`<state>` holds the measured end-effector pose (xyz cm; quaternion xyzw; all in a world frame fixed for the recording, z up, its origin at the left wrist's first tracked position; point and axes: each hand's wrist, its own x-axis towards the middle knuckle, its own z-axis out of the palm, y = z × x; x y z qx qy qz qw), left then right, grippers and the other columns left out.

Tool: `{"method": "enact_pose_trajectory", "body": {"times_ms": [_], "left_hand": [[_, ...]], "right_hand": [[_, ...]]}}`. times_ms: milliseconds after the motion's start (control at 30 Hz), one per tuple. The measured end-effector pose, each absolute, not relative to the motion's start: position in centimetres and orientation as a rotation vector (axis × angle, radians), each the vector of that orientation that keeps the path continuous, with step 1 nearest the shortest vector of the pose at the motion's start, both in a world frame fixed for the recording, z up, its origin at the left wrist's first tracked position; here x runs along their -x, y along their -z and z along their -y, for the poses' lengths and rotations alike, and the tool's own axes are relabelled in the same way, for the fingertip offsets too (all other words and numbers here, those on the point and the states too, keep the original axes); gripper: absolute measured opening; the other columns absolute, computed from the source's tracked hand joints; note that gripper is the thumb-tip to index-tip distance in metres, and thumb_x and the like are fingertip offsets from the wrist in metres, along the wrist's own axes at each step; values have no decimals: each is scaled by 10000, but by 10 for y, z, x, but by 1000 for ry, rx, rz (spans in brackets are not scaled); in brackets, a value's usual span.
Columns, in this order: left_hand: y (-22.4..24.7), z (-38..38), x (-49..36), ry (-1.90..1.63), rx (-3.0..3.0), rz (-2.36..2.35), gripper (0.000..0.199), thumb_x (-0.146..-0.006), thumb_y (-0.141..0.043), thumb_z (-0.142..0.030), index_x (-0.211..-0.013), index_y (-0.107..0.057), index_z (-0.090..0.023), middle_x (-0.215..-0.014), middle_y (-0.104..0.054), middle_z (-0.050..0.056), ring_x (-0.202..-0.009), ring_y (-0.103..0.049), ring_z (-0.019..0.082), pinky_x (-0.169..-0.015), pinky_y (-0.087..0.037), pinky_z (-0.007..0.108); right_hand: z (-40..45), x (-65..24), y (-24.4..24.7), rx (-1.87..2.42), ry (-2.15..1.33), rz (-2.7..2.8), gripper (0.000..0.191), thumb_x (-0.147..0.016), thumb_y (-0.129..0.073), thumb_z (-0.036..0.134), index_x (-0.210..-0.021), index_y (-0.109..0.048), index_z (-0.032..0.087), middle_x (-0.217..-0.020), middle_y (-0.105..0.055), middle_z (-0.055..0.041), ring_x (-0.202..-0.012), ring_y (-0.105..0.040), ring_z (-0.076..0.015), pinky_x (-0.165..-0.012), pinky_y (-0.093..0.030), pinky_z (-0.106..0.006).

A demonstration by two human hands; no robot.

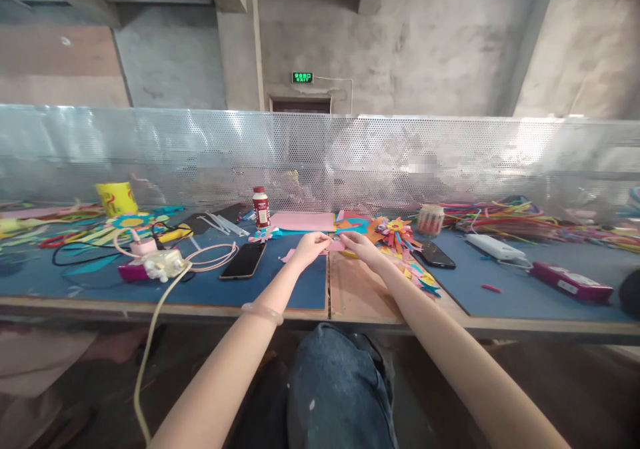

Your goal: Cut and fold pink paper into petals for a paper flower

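My left hand [311, 245] and my right hand [359, 245] meet over the worktable, fingers bent around a small piece of pink paper [336, 245] between them. Both hands pinch it, one from each side. Just behind them lie a stack of pink sheets [303, 221] and some orange and blue paper [356, 225]. An orange and red paper flower [395, 233] sits right beside my right hand, with more yellow and blue paper pieces [423, 278] nearer the front.
Left of my hands are a black phone [243, 260], a red-capped bottle [261, 207], a power strip with cables [157, 264] and a yellow tin [117, 199]. On the right are another phone [437, 254], a white power strip [496, 247], a purple box [571, 282] and colourful strips [520, 219].
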<state>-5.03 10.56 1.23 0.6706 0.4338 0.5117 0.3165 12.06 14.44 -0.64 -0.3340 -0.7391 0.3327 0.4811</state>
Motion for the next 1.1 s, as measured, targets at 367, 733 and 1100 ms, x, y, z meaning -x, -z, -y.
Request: {"method": "enact_pose_trajectory", "body": {"times_ms": [367, 733, 1100], "left_hand": [[-15, -104, 49, -1378, -1611, -1056, 107, -733, -583, -185, -798, -619, -108, -728, -655, 41, -615, -604, 117, -603, -482, 233], [-4, -114, 54, -1304, -1715, -968, 340, -618, -708, -364, -827, -632, -107, -707, -650, 47, -655, -596, 130, -650, -478, 264], [-6, -110, 53, -1227, -1808, -1056, 353, -673, -636, -434, -826, -659, -117, -802, -682, 97, -752, -619, 181, -659, -481, 279]], "right_hand": [[-138, -118, 4, 777, -727, 1868, 388, -675, -643, 394, -964, -632, 134, -870, -639, -71, -758, -566, -151, -693, -447, -285], [-129, -121, -5, 832, -915, 1833, 369, -677, -612, 463, -803, -672, 122, -730, -622, -43, -664, -551, -129, -592, -410, -242], [-133, -126, -2, 746, -880, 1955, 393, -723, -561, 501, -815, -675, 136, -750, -643, -48, -672, -566, -130, -616, -433, -245]]}}
